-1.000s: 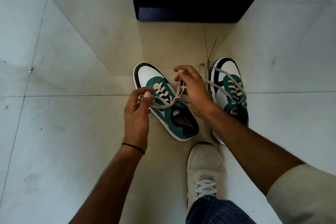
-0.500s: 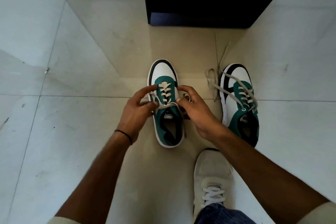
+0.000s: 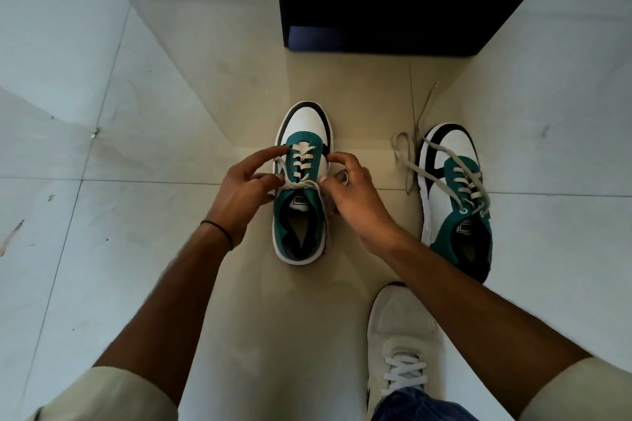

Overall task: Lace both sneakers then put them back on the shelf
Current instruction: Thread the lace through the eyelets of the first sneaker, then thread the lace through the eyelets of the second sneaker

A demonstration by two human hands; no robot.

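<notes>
Two green, white and black sneakers stand on the floor tiles. The left sneaker [image 3: 302, 195] points away from me, its beige lace [image 3: 302, 166] crossed up the front. My left hand [image 3: 244, 193] pinches one lace end at the shoe's left side. My right hand [image 3: 355, 196] pinches the other end at its right side, the lace pulled taut across the tongue between them. The right sneaker [image 3: 456, 202] stands apart to the right, untouched, with its loose lace [image 3: 405, 157] trailing over the floor. The dark shelf unit [image 3: 393, 0] stands beyond both shoes.
My own foot in a pale sneaker [image 3: 400, 342] rests on the floor near the bottom right, just behind the right sneaker. Glossy grey floor tiles [image 3: 102, 249] spread to the left and right.
The left sneaker has turned from tilted to straight, toe pointing away. Both hands have come down from holding the lace ends raised to pulling them tight level with the tongue.
</notes>
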